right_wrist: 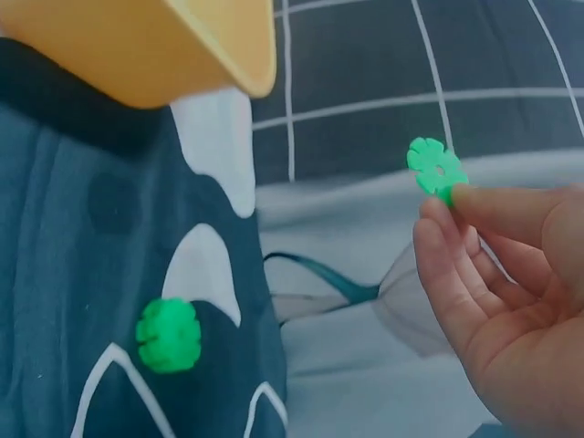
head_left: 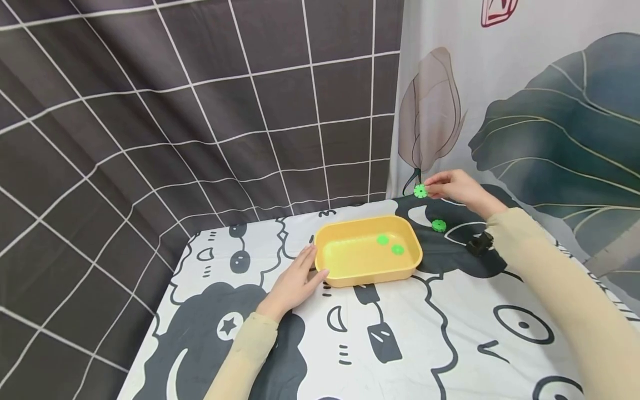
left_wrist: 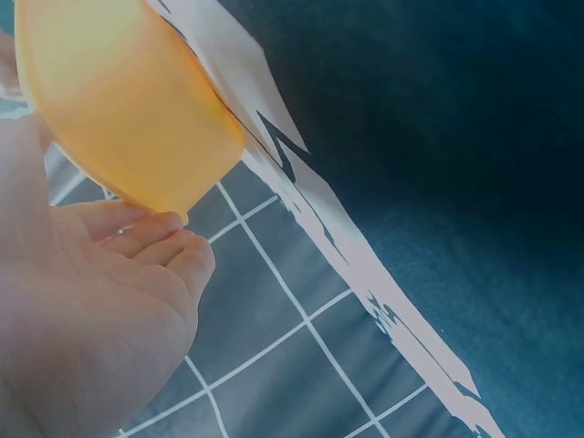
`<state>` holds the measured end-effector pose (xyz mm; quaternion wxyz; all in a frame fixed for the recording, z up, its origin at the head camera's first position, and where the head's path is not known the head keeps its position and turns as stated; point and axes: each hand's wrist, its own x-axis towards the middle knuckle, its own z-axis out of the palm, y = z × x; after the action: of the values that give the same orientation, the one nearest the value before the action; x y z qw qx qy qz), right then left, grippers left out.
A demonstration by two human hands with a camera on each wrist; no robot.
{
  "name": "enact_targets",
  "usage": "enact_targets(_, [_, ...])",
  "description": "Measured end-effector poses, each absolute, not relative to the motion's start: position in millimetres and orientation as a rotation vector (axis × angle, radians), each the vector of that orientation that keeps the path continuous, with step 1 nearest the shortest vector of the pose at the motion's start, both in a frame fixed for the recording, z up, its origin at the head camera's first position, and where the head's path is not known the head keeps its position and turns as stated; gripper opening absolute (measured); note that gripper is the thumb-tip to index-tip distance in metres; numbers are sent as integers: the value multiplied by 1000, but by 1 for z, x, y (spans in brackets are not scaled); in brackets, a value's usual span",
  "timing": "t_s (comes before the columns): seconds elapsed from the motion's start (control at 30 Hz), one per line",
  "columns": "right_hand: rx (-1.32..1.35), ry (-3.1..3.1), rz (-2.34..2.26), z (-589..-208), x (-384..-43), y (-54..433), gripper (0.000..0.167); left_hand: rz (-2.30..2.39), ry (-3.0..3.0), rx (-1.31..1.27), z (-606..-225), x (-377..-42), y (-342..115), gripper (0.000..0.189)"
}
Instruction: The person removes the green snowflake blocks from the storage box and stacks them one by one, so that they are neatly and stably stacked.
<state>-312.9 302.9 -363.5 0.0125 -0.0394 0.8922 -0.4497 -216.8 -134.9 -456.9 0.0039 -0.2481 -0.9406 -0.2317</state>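
A yellow plastic tray (head_left: 345, 279) sits on the cloth-covered table, with two green discs (head_left: 397, 249) on its floor. At its left end my left hand (head_left: 295, 280) touches the rim with straight, spread fingers, and in the left wrist view the fingertips lie along the outer wall. My right hand (head_left: 457, 189) is raised beyond the tray's far right corner. Between thumb and fingertips it pinches a green snowflake disc (right_wrist: 438, 170) with a notched edge and a small central hole. Below that hand, right of the tray, some green notched discs (right_wrist: 169, 335) lie on the cloth, seemingly stacked.
The white tablecloth (head_left: 320, 344) carries dark cartoon prints. A dark grid-patterned curtain (head_left: 280, 100) hangs behind and left of the table, a white leaf-print one (head_left: 450, 33) on the right. A small black object (head_left: 480, 244) shows by the right wrist.
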Motion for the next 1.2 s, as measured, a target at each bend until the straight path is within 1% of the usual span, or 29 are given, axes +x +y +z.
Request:
enact_targets(0.23, [-28, 2749, -1472, -378, -311, 323, 42, -725, -2948, -781, -457, -218, -135, 81])
enact_targets(0.47, [42, 2667, -1612, -395, -308, 335, 44, -735, -2953, -778, -459, -218, -135, 81])
enact_targets(0.73, [118, 2623, -1656, -413, -304, 343, 46, -739, -2956, -777, -455, -218, -136, 80])
enact_targets(1.2, [119, 2593, -1603, -439, -302, 347, 40, -742, -2939, -790, -455, -218, -134, 80])
